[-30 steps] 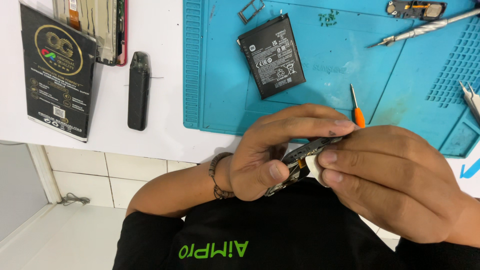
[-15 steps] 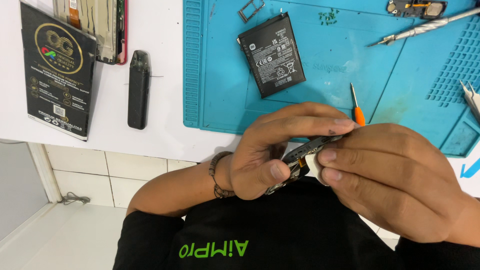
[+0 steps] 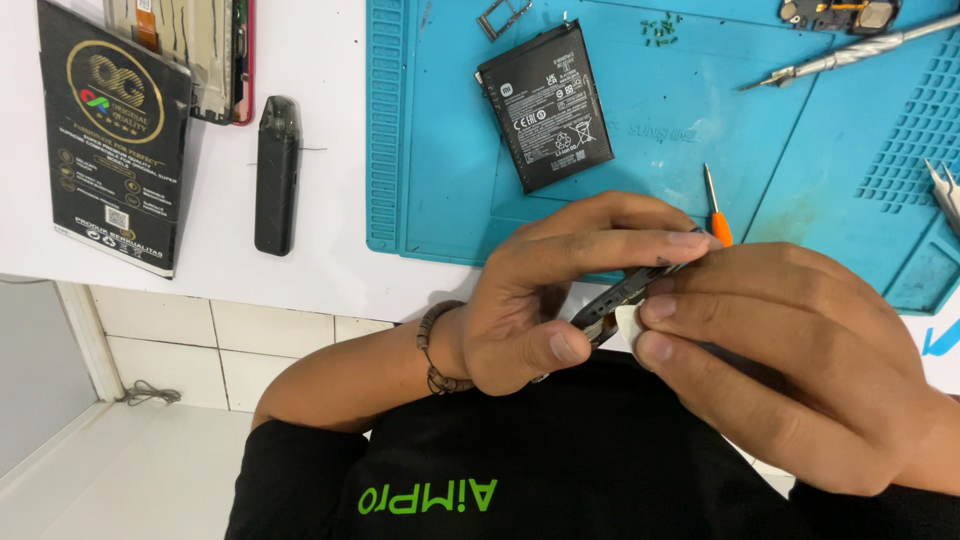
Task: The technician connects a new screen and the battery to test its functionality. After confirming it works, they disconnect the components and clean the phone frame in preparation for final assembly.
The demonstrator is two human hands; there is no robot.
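Note:
My left hand (image 3: 560, 290) grips a dark phone frame (image 3: 625, 295) edge-on, close to my chest, just below the table edge. My right hand (image 3: 790, 360) presses a small white piece (image 3: 628, 325) against that frame with its fingertips. Most of the frame is hidden behind my fingers. A black phone battery (image 3: 545, 105) lies on the blue work mat (image 3: 680, 170) above my hands. An orange-handled screwdriver (image 3: 716, 215) rests on the mat right behind my fingers.
On the white table (image 3: 310, 230) lie a black printed box (image 3: 110, 135), a dark slim device (image 3: 276, 172) and a disassembled phone part (image 3: 205, 50). The mat also carries a metal tool (image 3: 850, 50), tweezers (image 3: 945, 190), tiny green screws (image 3: 660, 28) and a SIM tray (image 3: 503, 15).

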